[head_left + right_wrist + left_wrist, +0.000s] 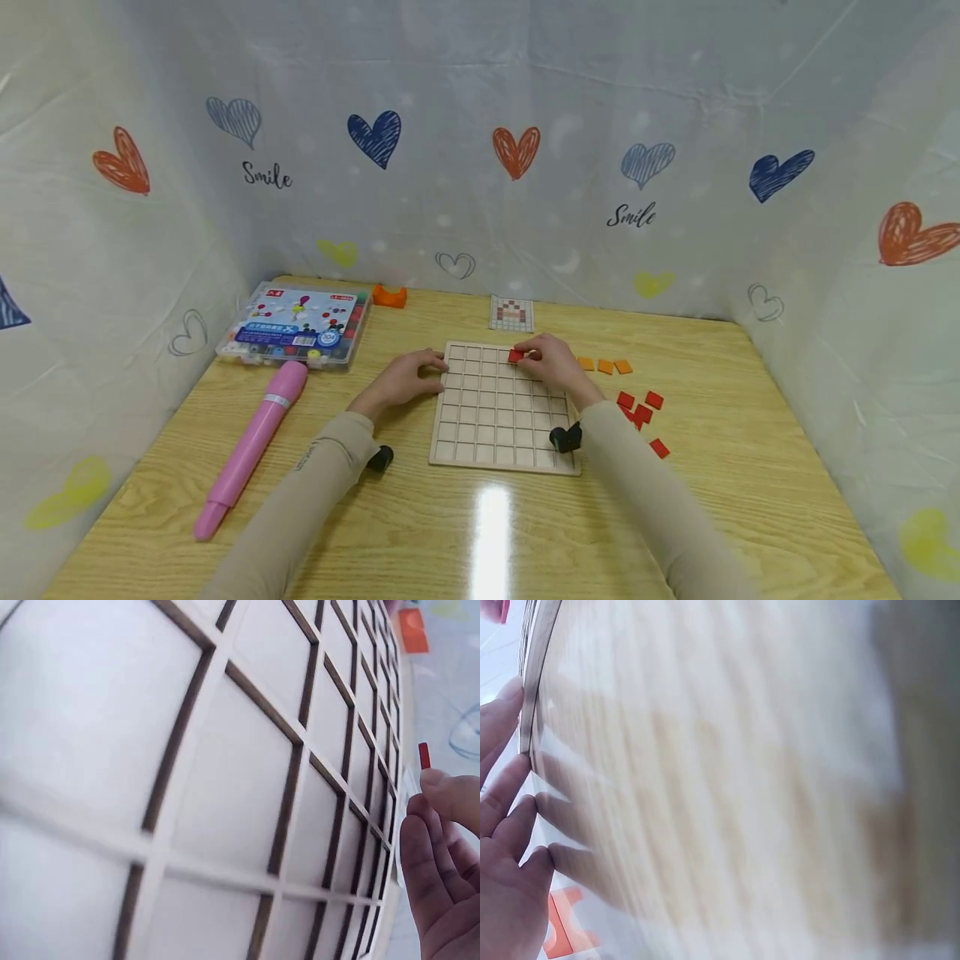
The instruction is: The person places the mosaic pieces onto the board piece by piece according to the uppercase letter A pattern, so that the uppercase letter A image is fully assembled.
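Note:
My right hand [553, 363] pinches a small red square tile [516, 356] between thumb and fingers, over the far edge of a wooden grid board [486, 413]. In the right wrist view the red tile [424, 755] stands edge-on at the fingertips, apart from the grid [232, 765]. At the board's left side, near its far corner, my left hand [403, 379] touches the edge with fingertips. The left wrist view shows those fingers [506, 791] spread, two of them against the board's rim [540, 656]. No tile shows in the squares in view; my right hand and sleeve hide some.
Right of the board lie several red tiles [643, 413] and three orange tiles [606, 366]. Behind it is a pattern card [512, 314]. A plastic case [296, 325], a pink tube-shaped thing [255, 442] and an orange piece [389, 297] are at the left.

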`<control>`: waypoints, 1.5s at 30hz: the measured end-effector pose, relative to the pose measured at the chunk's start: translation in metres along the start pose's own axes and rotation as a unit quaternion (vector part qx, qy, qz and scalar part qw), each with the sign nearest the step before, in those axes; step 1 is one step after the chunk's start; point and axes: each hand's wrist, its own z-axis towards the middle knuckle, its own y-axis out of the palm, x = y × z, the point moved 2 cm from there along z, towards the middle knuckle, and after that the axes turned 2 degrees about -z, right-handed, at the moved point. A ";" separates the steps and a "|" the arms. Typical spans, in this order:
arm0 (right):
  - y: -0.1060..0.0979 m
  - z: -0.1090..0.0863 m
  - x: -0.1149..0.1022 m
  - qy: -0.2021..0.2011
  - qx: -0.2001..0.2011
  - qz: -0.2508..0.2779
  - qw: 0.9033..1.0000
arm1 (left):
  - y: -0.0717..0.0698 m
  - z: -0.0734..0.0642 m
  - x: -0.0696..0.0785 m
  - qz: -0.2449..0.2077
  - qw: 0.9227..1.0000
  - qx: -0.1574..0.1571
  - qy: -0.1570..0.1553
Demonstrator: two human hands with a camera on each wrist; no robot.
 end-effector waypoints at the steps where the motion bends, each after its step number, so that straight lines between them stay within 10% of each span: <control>1: 0.002 0.002 -0.001 -0.002 -0.001 -0.002 1.000 | 0.000 0.000 0.000 -0.001 1.000 -0.001 -0.002; 45: 0.025 0.018 -0.009 0.021 0.016 -0.045 0.999 | 0.001 0.001 -0.002 -0.002 1.000 0.000 -0.002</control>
